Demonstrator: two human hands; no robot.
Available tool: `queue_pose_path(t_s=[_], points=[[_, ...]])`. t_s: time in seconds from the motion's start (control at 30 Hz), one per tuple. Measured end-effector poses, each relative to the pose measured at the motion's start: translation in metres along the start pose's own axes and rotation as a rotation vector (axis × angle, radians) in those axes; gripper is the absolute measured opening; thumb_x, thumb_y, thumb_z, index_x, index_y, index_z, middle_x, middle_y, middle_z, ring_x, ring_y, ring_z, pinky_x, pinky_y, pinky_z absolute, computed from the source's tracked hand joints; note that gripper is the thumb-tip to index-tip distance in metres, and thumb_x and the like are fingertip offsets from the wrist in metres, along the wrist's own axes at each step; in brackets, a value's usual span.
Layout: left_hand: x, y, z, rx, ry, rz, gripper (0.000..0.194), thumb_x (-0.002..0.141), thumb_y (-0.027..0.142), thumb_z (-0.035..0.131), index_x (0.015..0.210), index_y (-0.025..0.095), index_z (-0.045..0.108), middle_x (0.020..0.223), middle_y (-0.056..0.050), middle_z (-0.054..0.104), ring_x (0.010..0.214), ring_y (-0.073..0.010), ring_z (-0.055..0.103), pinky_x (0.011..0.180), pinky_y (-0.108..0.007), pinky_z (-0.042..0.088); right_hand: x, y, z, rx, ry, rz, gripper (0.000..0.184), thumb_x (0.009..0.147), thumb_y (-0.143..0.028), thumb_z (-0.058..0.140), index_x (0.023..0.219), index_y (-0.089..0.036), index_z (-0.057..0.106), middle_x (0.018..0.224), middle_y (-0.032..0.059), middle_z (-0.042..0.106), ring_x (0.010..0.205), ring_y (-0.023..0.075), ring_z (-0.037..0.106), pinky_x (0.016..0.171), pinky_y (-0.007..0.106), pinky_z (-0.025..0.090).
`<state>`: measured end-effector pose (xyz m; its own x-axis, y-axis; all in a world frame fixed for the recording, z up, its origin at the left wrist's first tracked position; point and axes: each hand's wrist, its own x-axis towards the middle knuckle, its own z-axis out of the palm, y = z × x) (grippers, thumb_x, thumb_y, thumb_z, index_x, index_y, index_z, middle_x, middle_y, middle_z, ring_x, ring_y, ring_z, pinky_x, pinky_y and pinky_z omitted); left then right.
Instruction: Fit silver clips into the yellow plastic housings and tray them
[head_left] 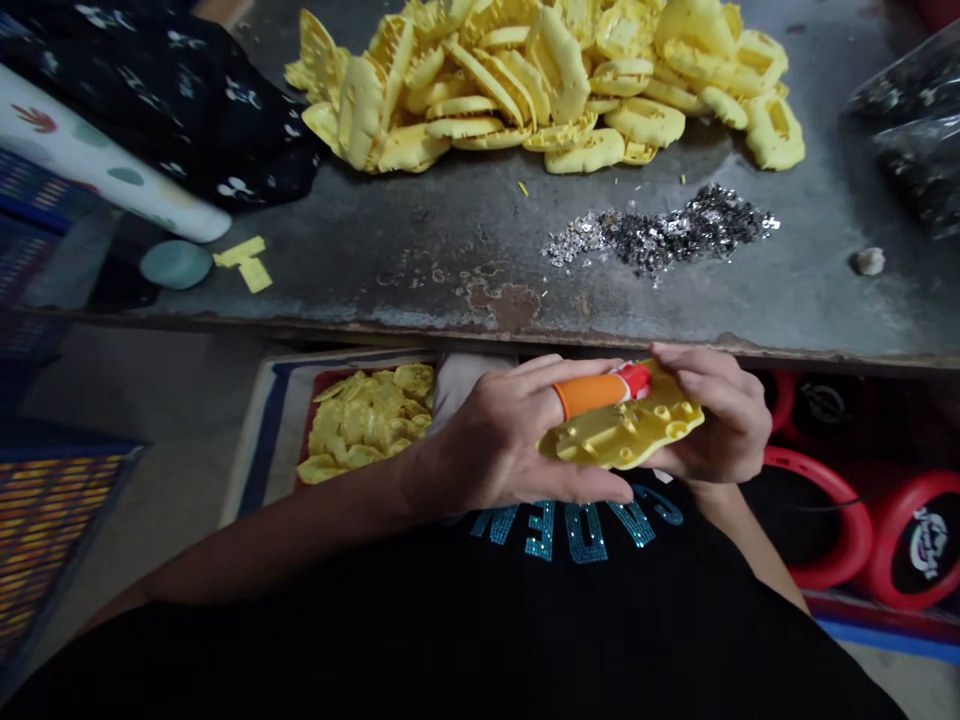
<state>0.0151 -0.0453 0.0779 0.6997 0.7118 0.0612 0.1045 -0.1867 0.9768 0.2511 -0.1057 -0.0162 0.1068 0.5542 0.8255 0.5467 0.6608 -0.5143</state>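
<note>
Both hands hold one flat yellow plastic part below the table's front edge, over my black shirt. My left hand grips its left side, thumb underneath, and its index finger wears an orange finger cot with a red tip pressed on the part's top. My right hand cups the part's right end, fingers curled round it. On the grey metal table lie a big pile of the same yellow parts and a heap of small shiny metal pieces.
A red bin of more yellow parts sits low at my left. Red round items lie at lower right. Dark patterned cloth, a teal disc and yellow scraps occupy the table's left; plastic bags are at far right.
</note>
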Motion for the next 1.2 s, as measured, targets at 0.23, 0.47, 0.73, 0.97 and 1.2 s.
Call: queue_pose_path(t_s=[0.23, 0.47, 0.73, 0.97, 1.2], points=[[-0.002, 0.001, -0.001, 0.009, 0.014, -0.022, 0.059, 0.076, 0.030, 0.108, 0.133, 0.030, 0.091, 0.148, -0.012, 0.082, 0.132, -0.0453, 0.079, 0.128, -0.059, 0.053, -0.006, -0.002, -0.007, -0.099, 0.016, 0.014, 0.065, 0.089, -0.069, 0.090, 0.142, -0.042, 0.064, 0.120, 0.0089, 0.080, 0.107, 0.0391, 0.083, 0.086, 0.065, 0.075], [-0.002, -0.006, -0.005, 0.091, -0.013, 0.138, 0.049, 0.088, 0.030, 0.100, 0.137, 0.030, 0.090, 0.140, -0.011, 0.086, 0.114, -0.0370, 0.086, 0.108, -0.049, 0.066, 0.005, -0.018, -0.006, -0.179, 0.090, -0.064, 0.064, 0.094, -0.055, 0.089, 0.152, -0.037, 0.067, 0.117, 0.0092, 0.082, 0.104, 0.0345, 0.083, 0.082, 0.057, 0.074], [0.006, -0.048, -0.018, -0.504, -0.163, -0.157, 0.051, 0.084, 0.036, 0.105, 0.126, 0.023, 0.080, 0.143, -0.014, 0.084, 0.120, -0.0297, 0.084, 0.083, -0.029, 0.064, 0.022, -0.038, 0.003, -0.297, -0.085, -0.019, 0.063, 0.096, -0.040, 0.085, 0.155, -0.032, 0.066, 0.117, 0.0102, 0.084, 0.101, 0.0313, 0.083, 0.079, 0.050, 0.072], [0.012, -0.056, -0.033, -0.903, -0.183, -0.337, 0.081, 0.085, 0.045, 0.104, 0.154, 0.032, 0.064, 0.127, -0.009, 0.087, 0.102, -0.0247, 0.087, 0.083, -0.030, 0.069, 0.039, -0.007, -0.002, -0.099, -0.390, 0.319, 0.063, 0.102, -0.051, 0.084, 0.158, -0.033, 0.062, 0.143, 0.0103, 0.079, 0.121, 0.0299, 0.079, 0.095, 0.048, 0.068], [0.023, -0.058, -0.045, -0.879, 0.170, -0.305, 0.091, 0.087, 0.076, 0.092, 0.155, 0.022, 0.069, 0.142, -0.019, 0.083, 0.102, -0.0303, 0.087, 0.076, -0.034, 0.074, 0.047, 0.087, -0.016, -0.637, -0.313, 0.436, 0.011, 0.103, -0.033, 0.074, 0.103, -0.028, 0.084, 0.101, 0.0057, 0.079, 0.105, 0.0304, 0.070, 0.097, 0.051, 0.049]])
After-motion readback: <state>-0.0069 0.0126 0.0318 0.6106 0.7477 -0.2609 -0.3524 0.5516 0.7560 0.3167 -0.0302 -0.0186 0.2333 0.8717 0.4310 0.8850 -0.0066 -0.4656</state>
